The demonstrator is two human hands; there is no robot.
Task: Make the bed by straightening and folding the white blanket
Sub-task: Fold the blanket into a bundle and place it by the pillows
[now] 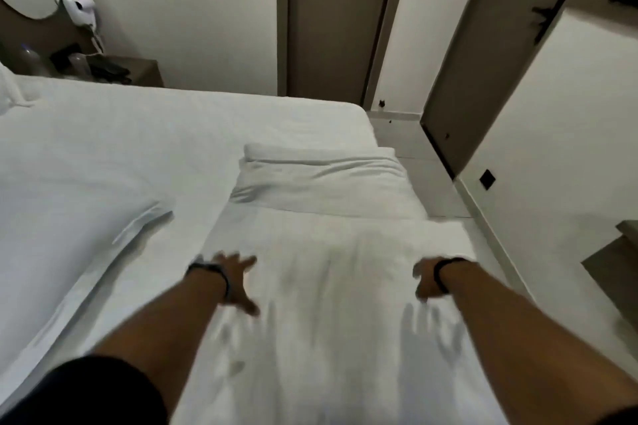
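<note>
The blanket [331,286] lay as a long folded strip along the right side of the bed [138,148], its far end bunched in a thick roll near the corner and its near end running under the camera. The left hand [231,281] was spread flat, fingers splayed, its grip wide open and holding nothing, at the strip's left edge. The right hand [426,281] sat at the right edge, mostly hidden behind the wrist and blurred; whether its grip held cloth could not be told. The step looked like smoothing or squaring the strip. To do it well, both palms should press evenly and sweep outward together, keeping the side edges parallel, then carry the near end over to meet the far roll squarely, clear of the pillow [86,210] on the left.
</note>
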